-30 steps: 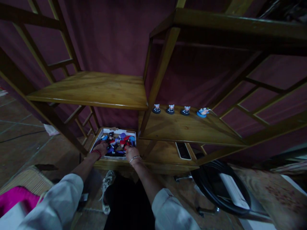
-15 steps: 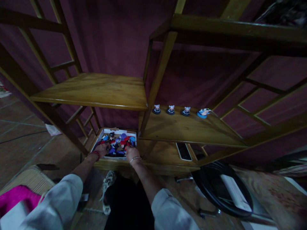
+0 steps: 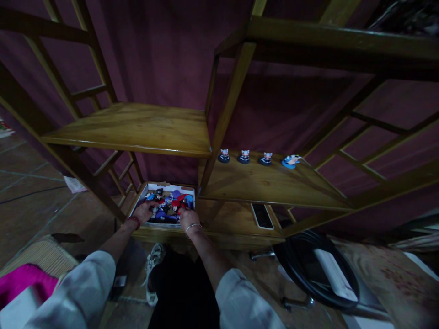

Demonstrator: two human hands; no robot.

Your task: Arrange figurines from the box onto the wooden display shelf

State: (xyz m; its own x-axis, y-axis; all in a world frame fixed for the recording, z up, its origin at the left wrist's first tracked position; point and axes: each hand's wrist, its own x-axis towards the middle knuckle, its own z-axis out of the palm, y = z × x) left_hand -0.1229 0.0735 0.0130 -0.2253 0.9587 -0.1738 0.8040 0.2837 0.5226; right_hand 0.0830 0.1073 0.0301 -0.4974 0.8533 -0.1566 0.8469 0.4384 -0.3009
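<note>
A shallow white-walled cardboard box point(image 3: 139, 201) on the low shelf holds a jumble of small figurines point(image 3: 168, 201) in red, blue, purple and black. My left hand point(image 3: 143, 212) reaches over its left side, fingers curled among the figurines; what they hold is too small and dark to make out. At the box's right front, my right hand point(image 3: 188, 219) has its fingers closed at a red figurine point(image 3: 181, 210), partly hidden by the hand.
Several small figurines point(image 3: 244, 156) stand in a row on the right shelf point(image 3: 274, 185). Below lies a dark-screened phone-like object with a white edge point(image 3: 262, 216). A wooden upright point(image 3: 229, 109) divides the shelves. A black chair point(image 3: 308, 265) stands at right, a woven seat point(image 3: 41, 256) at left.
My left hand has drawn slightly left and up within the box, its fingers shifting over the figurines. My right hand has stayed nearly in place at the red figurine.
</note>
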